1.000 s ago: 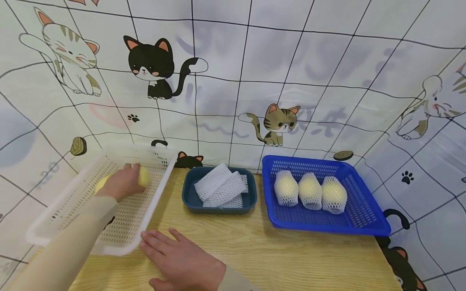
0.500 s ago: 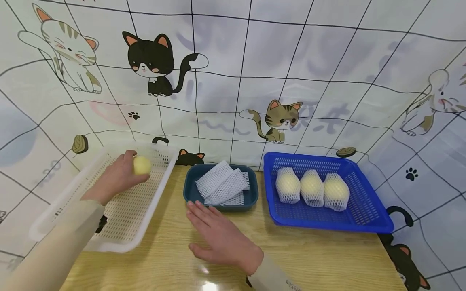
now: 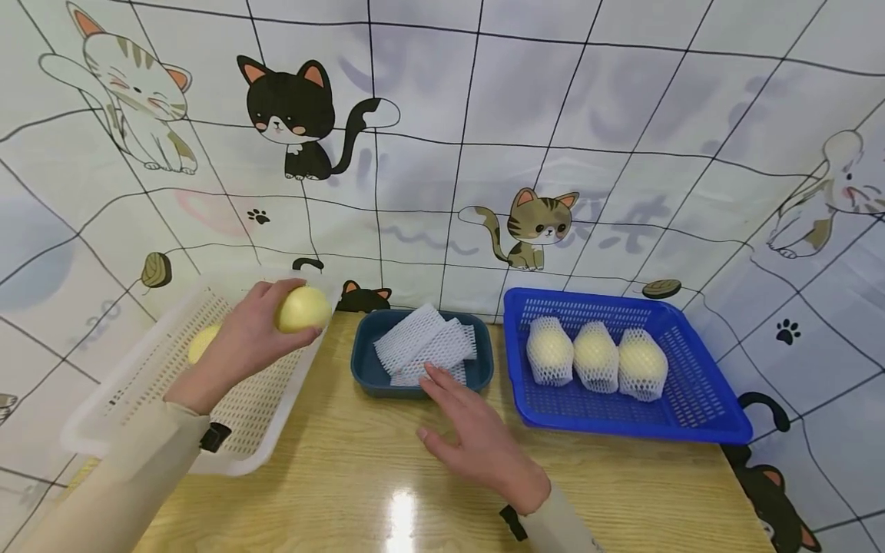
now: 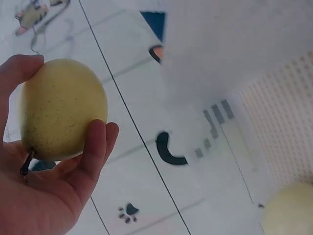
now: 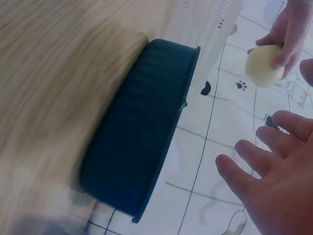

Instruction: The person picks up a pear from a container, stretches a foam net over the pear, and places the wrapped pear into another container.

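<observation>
My left hand (image 3: 245, 338) holds a pale yellow pear (image 3: 306, 309) above the right side of the white basket (image 3: 266, 453). In the left wrist view, its thumb and fingers curl round the pear (image 4: 63, 107), whose dark stem points toward the palm. Another pear (image 3: 203, 343) lies in the white basket, partly hidden by the left hand. With fingers spread and nothing in it, my right hand (image 3: 484, 438) hovers at the front edge of the teal tray (image 3: 366, 376). White foam net sleeves (image 3: 422, 342) lie in that tray, their lower part behind the fingertips.
To the right, a blue basket (image 3: 588, 426) holds three pears in foam nets (image 3: 594, 357). All the containers stand on a wood-grain table (image 3: 332, 491). A cat-patterned sheet (image 3: 415, 177) rises behind and along both sides.
The left hand has lifted a pear from the white basket and carried it to the right. My right hand has moved from beside that basket rightward to the teal tray.
</observation>
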